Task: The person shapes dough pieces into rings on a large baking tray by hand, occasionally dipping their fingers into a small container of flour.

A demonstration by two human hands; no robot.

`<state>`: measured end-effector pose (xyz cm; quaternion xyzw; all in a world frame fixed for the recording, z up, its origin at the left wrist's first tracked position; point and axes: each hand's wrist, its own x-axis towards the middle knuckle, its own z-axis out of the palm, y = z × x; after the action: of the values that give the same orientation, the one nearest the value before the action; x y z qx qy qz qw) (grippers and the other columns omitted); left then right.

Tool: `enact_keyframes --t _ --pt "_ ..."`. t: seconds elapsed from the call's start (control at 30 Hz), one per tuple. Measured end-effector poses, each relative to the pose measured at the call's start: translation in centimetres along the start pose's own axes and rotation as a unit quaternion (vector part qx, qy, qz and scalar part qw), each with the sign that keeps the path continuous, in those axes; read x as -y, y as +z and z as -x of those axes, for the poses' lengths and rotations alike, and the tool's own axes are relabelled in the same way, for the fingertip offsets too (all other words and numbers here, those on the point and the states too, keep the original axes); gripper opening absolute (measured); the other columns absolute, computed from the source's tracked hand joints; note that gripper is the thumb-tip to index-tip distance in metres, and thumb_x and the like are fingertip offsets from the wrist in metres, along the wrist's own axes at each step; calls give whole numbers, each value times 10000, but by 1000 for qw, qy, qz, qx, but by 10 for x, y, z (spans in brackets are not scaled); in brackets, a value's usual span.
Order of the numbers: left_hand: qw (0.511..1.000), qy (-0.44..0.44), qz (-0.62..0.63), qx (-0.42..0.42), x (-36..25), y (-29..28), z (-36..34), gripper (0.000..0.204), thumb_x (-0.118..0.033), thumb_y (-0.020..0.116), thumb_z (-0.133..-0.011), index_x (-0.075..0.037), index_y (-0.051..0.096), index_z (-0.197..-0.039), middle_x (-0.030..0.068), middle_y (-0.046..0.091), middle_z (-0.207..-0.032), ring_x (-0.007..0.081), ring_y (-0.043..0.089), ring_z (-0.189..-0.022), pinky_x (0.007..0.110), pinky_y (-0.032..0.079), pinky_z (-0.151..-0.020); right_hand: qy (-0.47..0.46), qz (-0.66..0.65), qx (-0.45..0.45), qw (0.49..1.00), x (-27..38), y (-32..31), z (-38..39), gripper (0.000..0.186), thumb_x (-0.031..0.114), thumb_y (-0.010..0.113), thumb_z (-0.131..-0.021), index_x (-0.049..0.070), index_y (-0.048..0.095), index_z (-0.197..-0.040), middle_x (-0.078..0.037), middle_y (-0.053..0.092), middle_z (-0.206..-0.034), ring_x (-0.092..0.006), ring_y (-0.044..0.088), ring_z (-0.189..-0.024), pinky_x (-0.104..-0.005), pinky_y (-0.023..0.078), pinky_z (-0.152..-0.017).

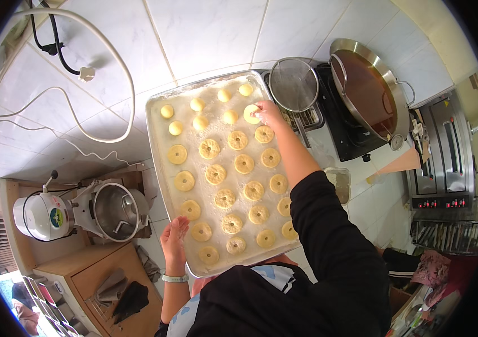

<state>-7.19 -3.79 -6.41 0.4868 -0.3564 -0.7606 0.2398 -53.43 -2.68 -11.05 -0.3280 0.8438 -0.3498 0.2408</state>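
Note:
A large floured metal tray (165, 135) holds rows of pale dough: round balls (197, 104) toward the far end and flattened rings with centre holes (216, 174) over the rest. My right hand (267, 114) is at the tray's upper right, fingers and thumb on a flattened dough piece (249, 114), partly covering it. My left hand (174, 238) hangs by the tray's lower left edge, floury fingers extended and holding nothing I can see.
Right of the tray are a wire strainer (293, 83) and a wide pan of brown liquid (365, 90) on a black burner (334, 112), with a steel oven (441, 151) beyond. A stand mixer (42, 216) sits left. Cables (129, 73) hang along the tiled wall (205, 33).

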Motion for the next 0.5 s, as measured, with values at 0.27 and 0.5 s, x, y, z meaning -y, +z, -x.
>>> enact_keyframes --t 0.27,0.5 --pt "1000 15 18 11 -12 6 -12 334 -251 546 -907 50 566 -1051 157 625 -1036 247 600 -990 354 441 -913 -109 23 -199 974 40 -97 122 181 45 570 -788 7 629 -955 -159 632 -765 -269 625 -702 -296 471 -650" --pt "996 -26 24 78 -4 46 -17 299 -220 539 -905 49 581 -1028 156 635 -1005 247 618 -949 341 475 -862 112 319 36 940 -88 -133 256 141 115 594 -738 -13 650 -754 -227 623 -818 -344 628 -784 -400 498 -676"
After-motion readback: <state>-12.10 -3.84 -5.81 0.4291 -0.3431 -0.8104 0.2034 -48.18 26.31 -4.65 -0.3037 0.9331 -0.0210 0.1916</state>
